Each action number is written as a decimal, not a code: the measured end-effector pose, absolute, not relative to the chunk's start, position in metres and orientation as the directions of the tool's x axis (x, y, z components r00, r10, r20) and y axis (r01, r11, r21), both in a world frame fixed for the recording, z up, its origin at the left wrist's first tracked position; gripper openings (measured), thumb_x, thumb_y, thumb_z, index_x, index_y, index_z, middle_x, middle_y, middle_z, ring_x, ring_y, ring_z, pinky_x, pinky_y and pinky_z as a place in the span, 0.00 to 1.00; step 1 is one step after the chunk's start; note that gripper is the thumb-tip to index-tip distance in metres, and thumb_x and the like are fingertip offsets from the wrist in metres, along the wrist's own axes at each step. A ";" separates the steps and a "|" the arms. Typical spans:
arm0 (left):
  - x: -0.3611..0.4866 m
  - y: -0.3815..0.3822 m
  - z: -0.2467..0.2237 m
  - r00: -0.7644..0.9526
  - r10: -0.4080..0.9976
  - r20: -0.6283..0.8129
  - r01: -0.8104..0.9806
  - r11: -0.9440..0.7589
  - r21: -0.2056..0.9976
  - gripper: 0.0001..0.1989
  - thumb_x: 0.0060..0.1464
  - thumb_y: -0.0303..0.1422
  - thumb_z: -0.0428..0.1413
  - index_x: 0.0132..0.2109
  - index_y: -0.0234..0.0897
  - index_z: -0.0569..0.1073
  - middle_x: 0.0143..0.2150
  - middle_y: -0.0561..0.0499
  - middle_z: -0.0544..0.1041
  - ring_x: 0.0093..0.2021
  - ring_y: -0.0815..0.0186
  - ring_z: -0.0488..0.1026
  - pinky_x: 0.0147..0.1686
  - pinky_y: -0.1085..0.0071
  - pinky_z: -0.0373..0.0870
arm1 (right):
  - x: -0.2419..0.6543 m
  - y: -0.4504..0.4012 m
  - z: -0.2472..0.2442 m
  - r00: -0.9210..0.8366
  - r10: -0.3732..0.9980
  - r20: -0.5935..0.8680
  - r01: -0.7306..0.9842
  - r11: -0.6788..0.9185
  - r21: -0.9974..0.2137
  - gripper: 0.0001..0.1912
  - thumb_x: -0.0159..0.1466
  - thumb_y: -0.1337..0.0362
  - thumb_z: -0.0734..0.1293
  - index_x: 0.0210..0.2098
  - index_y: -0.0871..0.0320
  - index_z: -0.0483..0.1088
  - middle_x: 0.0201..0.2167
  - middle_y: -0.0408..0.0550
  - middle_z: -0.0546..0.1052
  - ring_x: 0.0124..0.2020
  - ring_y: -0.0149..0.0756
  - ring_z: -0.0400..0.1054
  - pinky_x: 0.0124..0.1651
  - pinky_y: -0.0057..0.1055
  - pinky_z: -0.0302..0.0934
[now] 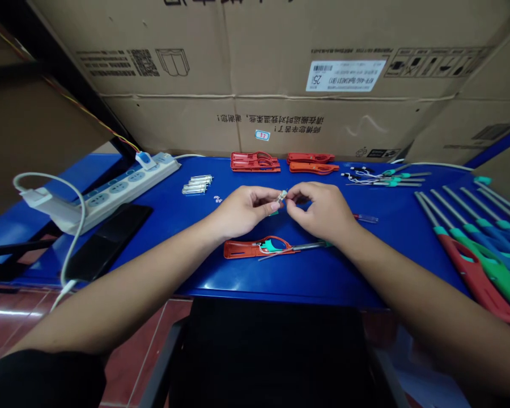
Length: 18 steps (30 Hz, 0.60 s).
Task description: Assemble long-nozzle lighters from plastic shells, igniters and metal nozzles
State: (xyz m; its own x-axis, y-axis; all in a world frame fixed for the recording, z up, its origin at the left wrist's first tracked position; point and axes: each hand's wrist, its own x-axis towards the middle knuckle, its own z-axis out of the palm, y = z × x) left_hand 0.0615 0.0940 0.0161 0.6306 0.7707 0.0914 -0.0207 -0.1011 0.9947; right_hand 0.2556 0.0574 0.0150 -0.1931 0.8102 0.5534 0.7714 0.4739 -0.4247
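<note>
Near the middle of the blue table, my left hand (247, 211) pinches a small clear cylinder with a pale end (281, 196), like those lying to the left. My right hand (321, 211) is closed at the cylinder's tip, thumb and forefinger together; what sits between them is too small to make out. Below my hands lies an open orange lighter shell (240, 250) with a teal part (272, 245), wires and a metal tube in it. A clear-handled screwdriver (368, 218) is partly hidden behind my right hand.
Several clear cylinders (198, 185) lie at back left. Red shells (255, 162) and orange shells (313, 168) line the back, beside wired tubes (382, 178). Long lighters (478, 266) fill the right. A power strip (123, 190) and black phone (110, 241) are left. Cardboard (238, 68) stands behind.
</note>
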 end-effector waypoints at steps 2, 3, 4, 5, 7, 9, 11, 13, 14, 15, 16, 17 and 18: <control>0.061 0.092 0.017 0.611 0.791 0.045 -0.049 -0.019 0.999 0.20 0.48 0.42 0.69 0.45 0.34 0.82 0.41 0.46 0.83 0.43 0.64 0.76 0.51 0.64 0.69 | 0.254 0.057 0.014 -0.158 0.797 0.582 0.749 0.482 -0.456 0.03 0.57 0.69 0.68 0.30 0.56 0.74 0.29 0.45 0.80 0.29 0.36 0.74 0.36 0.32 0.66; 0.060 0.092 0.018 0.600 0.799 0.019 -0.078 0.034 0.996 0.20 0.47 0.41 0.70 0.45 0.35 0.82 0.41 0.46 0.83 0.41 0.65 0.76 0.48 0.66 0.69 | 0.253 0.056 0.014 -0.138 0.786 0.602 0.740 0.486 -0.465 0.03 0.58 0.68 0.68 0.30 0.56 0.74 0.28 0.44 0.80 0.29 0.36 0.74 0.36 0.32 0.67; 0.060 0.091 0.018 0.592 0.806 -0.003 -0.113 0.087 0.990 0.20 0.47 0.40 0.70 0.46 0.35 0.82 0.40 0.47 0.82 0.39 0.66 0.76 0.45 0.68 0.69 | 0.252 0.056 0.013 -0.116 0.772 0.626 0.731 0.493 -0.472 0.02 0.58 0.68 0.68 0.30 0.56 0.74 0.28 0.44 0.80 0.29 0.35 0.74 0.35 0.32 0.67; 0.059 0.090 0.019 0.588 0.809 -0.020 -0.148 0.132 0.980 0.19 0.48 0.39 0.70 0.46 0.36 0.82 0.40 0.47 0.82 0.38 0.67 0.75 0.43 0.70 0.68 | 0.251 0.055 0.013 -0.094 0.754 0.650 0.724 0.500 -0.475 0.02 0.59 0.67 0.68 0.31 0.56 0.75 0.29 0.45 0.80 0.29 0.35 0.74 0.35 0.32 0.67; 0.058 0.089 0.021 0.595 0.803 -0.030 -0.199 0.184 0.963 0.17 0.49 0.37 0.69 0.47 0.37 0.82 0.41 0.48 0.82 0.38 0.68 0.75 0.40 0.71 0.68 | 0.249 0.053 0.013 -0.055 0.720 0.692 0.723 0.506 -0.470 0.03 0.60 0.65 0.69 0.32 0.56 0.76 0.30 0.45 0.81 0.28 0.36 0.74 0.34 0.32 0.67; 0.057 0.089 0.021 0.606 0.795 -0.019 -0.214 0.185 0.959 0.16 0.50 0.35 0.68 0.47 0.38 0.82 0.42 0.48 0.82 0.39 0.67 0.76 0.41 0.69 0.69 | 0.247 0.051 0.014 -0.041 0.702 0.711 0.737 0.502 -0.453 0.04 0.61 0.64 0.68 0.33 0.55 0.77 0.32 0.46 0.82 0.30 0.37 0.75 0.35 0.34 0.68; 0.057 0.089 0.021 0.602 0.799 0.001 -0.205 0.154 0.967 0.15 0.51 0.35 0.67 0.47 0.38 0.81 0.43 0.47 0.82 0.41 0.66 0.76 0.44 0.67 0.70 | 0.245 0.050 0.015 -0.040 0.699 0.714 0.750 0.493 -0.441 0.05 0.62 0.65 0.68 0.33 0.54 0.78 0.33 0.46 0.83 0.31 0.38 0.76 0.37 0.35 0.69; 0.057 0.091 0.019 0.586 0.809 0.036 -0.168 0.078 0.983 0.17 0.52 0.37 0.66 0.49 0.38 0.81 0.45 0.46 0.82 0.43 0.64 0.77 0.46 0.65 0.71 | 0.245 0.049 0.015 -0.028 0.709 0.705 0.740 0.489 -0.462 0.06 0.62 0.65 0.68 0.33 0.54 0.78 0.32 0.46 0.83 0.31 0.38 0.76 0.36 0.35 0.69; 0.057 0.092 0.019 0.571 0.818 0.073 -0.135 0.006 0.991 0.17 0.54 0.37 0.65 0.50 0.37 0.80 0.46 0.45 0.82 0.44 0.63 0.77 0.47 0.64 0.72 | 0.246 0.050 0.015 -0.021 0.720 0.694 0.728 0.486 -0.483 0.05 0.61 0.65 0.68 0.32 0.54 0.78 0.31 0.45 0.83 0.29 0.37 0.76 0.35 0.34 0.69; 0.057 0.092 0.018 0.549 0.825 0.130 -0.082 -0.101 0.991 0.17 0.55 0.37 0.64 0.51 0.36 0.80 0.48 0.44 0.82 0.46 0.62 0.77 0.49 0.64 0.72 | 0.247 0.051 0.015 -0.027 0.738 0.674 0.717 0.484 -0.502 0.05 0.61 0.65 0.68 0.31 0.55 0.78 0.30 0.45 0.82 0.28 0.37 0.75 0.34 0.33 0.69; 0.056 0.093 0.019 0.528 0.824 0.206 -0.004 -0.240 0.971 0.17 0.56 0.36 0.62 0.52 0.36 0.79 0.49 0.44 0.82 0.48 0.61 0.77 0.50 0.63 0.72 | 0.248 0.052 0.015 -0.045 0.762 0.646 0.710 0.479 -0.516 0.05 0.60 0.65 0.68 0.30 0.55 0.77 0.28 0.44 0.81 0.27 0.36 0.74 0.33 0.32 0.68; 0.056 0.094 0.019 0.517 0.806 0.290 0.093 -0.389 0.916 0.17 0.57 0.34 0.61 0.53 0.36 0.79 0.49 0.44 0.81 0.48 0.60 0.77 0.51 0.63 0.71 | 0.250 0.053 0.016 -0.071 0.786 0.615 0.711 0.472 -0.521 0.04 0.59 0.66 0.68 0.29 0.55 0.76 0.26 0.44 0.81 0.26 0.35 0.74 0.32 0.31 0.67; 0.055 0.095 0.020 0.521 0.772 0.365 0.192 -0.522 0.831 0.16 0.58 0.32 0.60 0.53 0.36 0.79 0.49 0.44 0.81 0.48 0.60 0.77 0.51 0.63 0.71 | 0.252 0.054 0.016 -0.099 0.804 0.586 0.719 0.465 -0.517 0.04 0.58 0.66 0.68 0.28 0.56 0.76 0.26 0.43 0.80 0.26 0.34 0.73 0.32 0.31 0.66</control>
